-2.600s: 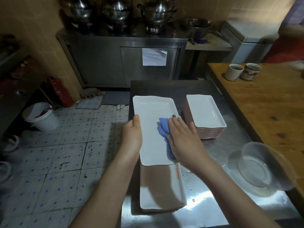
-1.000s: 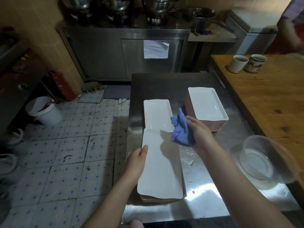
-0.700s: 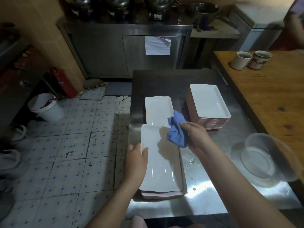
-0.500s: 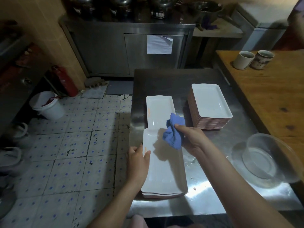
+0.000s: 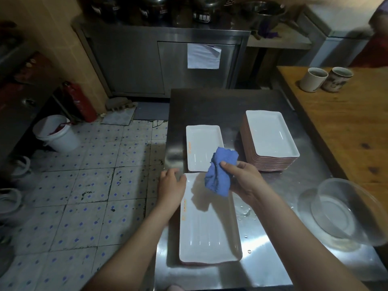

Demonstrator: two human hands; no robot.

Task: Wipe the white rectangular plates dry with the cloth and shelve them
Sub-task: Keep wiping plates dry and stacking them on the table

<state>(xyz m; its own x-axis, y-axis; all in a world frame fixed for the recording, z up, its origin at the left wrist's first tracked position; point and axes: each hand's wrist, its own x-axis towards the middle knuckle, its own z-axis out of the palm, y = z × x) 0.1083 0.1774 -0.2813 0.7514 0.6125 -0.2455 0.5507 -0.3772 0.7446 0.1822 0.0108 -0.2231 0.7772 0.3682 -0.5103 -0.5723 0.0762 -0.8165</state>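
Presently gripping a bunched blue cloth point(image 5: 220, 173) in the right hand point(image 5: 241, 181), thumb across the front of the wad and the other fingers curled behind it; holding that cloth up over the far end of the nearest white plate point(image 5: 207, 227), with its shadow on the glaze beneath; resting the left hand point(image 5: 171, 185) at the far left corner of the same plate, fingers close together and loosely bent with tips toward the steel table point(image 5: 210, 106), thumb touching the rim; hard to tell whether more than a touch. Lengthwise at the near edge of the table, that plate, topmost of a low pile with reddish undersides just showing; just beyond it, end to end and barely apart, a second white plate point(image 5: 203, 148) lying alone and flat; to the right of that, a tall stack of plates point(image 5: 270, 139), white on top, reddish down the side. Right of the nearest plate, scattered water drops point(image 5: 243, 213) on the steel; farther right, at the table's edge, a clear bowl point(image 5: 344, 213). Alongside on the right, a wooden table point(image 5: 346, 122) with two mugs point(image 5: 312, 79) side by side at its far end. Down on the tiled floor point(image 5: 94, 196) to the left, a white bucket point(image 5: 57, 133) and a red fire extinguisher point(image 5: 80, 101); behind, a steel cabinet point(image 5: 130, 64) with a sheet of paper point(image 5: 203, 56) stuck to its door.
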